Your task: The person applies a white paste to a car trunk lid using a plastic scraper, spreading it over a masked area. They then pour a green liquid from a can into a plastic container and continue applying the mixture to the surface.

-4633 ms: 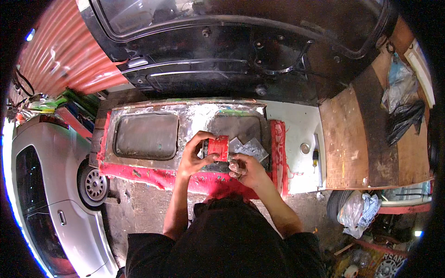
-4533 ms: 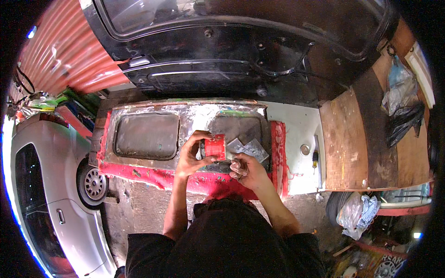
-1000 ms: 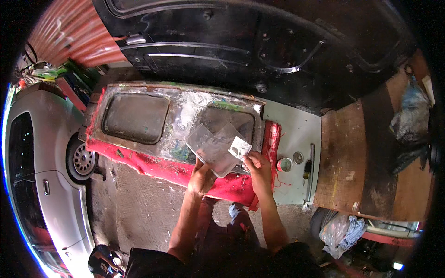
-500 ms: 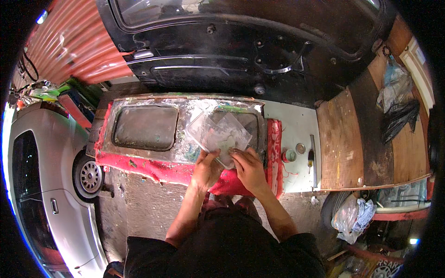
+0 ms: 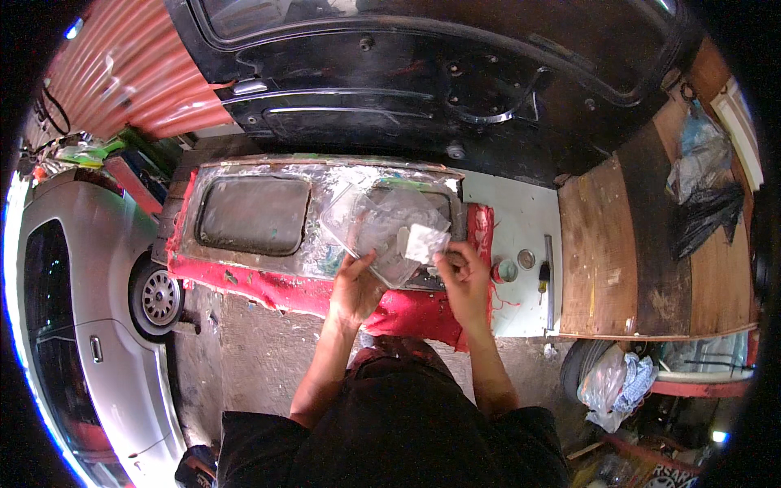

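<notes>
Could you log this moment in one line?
left hand: holds clear plastic | right hand: holds white square | tin: on white board

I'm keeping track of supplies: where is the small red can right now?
In the head view, the small red can sits right of centre on the white surface, between the red cloth and the round disc, just right of the right hand.

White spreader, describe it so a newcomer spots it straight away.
Below the big black vehicle panel, find the red cloth. Near its right end, the right hand pinches the white spreader. It is small, squarish and opaque, unlike the larger see-through plastic sheet in the left hand.
</notes>
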A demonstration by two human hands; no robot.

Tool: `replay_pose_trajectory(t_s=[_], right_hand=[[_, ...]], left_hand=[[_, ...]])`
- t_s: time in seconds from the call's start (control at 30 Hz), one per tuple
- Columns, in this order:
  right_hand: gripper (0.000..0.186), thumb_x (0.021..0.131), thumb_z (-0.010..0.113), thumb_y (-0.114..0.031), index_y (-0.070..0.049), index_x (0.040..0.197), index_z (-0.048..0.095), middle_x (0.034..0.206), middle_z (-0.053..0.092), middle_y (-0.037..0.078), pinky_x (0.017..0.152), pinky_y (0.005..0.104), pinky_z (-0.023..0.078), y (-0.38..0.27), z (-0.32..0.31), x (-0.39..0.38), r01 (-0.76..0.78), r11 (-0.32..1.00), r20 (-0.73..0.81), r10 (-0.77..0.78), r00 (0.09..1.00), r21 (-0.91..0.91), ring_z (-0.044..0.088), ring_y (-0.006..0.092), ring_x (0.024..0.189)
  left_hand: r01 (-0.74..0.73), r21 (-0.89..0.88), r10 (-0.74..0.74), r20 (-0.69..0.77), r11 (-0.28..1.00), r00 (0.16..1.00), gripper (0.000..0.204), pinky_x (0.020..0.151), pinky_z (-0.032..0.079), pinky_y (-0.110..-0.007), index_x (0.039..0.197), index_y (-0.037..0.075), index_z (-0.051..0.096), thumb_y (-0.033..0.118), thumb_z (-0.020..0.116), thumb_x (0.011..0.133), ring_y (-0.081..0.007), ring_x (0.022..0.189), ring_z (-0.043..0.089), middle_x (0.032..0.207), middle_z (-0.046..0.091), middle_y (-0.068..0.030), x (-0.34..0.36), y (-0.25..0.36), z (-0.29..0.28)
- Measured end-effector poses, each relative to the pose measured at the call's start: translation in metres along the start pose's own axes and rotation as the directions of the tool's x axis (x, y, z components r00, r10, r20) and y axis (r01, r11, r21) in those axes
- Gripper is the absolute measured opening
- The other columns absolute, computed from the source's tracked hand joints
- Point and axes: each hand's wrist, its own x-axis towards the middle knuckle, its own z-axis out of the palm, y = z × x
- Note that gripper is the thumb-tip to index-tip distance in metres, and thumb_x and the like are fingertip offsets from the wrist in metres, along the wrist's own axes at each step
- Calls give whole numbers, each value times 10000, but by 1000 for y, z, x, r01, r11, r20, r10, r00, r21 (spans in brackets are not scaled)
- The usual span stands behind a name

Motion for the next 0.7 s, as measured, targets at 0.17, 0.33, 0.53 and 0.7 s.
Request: replay_pose_trajectory(t_s=[0.17, 0.33, 0.53, 0.7], right_hand=[[189, 957, 678, -62, -24, 1123, 598, 868, 677, 13, 687, 230, 451, -6, -37, 27, -167, 977, 59, 161, 985, 129, 604, 68, 784], [200, 941, 694, -75, -49, 1111, 593, 830, 682, 28, 676, 243, 466, 2, -50, 32, -72, 991, 108, 84, 991, -110, 626, 78, 770], [210, 916, 712, -88, -52, 1090, 599, 794, 687, 52, 645, 282, 503, 16, -45, 21, -23, 980, 103, 44, 994, -196, 660, 107, 750], [245, 906, 727, -62, -48, 1114, 599, 866, 690, 43, 683, 256, 485, 23, -37, 22, -78, 969, 100, 104, 990, -235, 654, 96, 803]], left_hand=[[-4, -44, 6, 45, 999, 999, 656, 1065, 463, -666, 1608, 216, 250, 61, 471, 1010, -404, 1409, 441, 1563, 397, -184, -2, -10, 5], [3, -51, -1, 42, 999, 999, 647, 1067, 459, -666, 1611, 222, 243, 108, 489, 1023, -402, 1415, 432, 1578, 376, -172, -1, -22, 7], [16, 76, -21, 67, 997, 998, 637, 1093, 445, -625, 1617, 201, 232, 140, 492, 1039, -385, 1418, 434, 1585, 374, -158, 5, -28, 16], [60, 187, -77, 88, 981, 993, 598, 1150, 401, -587, 1609, 167, 248, 205, 478, 1058, -357, 1446, 404, 1586, 378, -163, 14, -25, 20]])
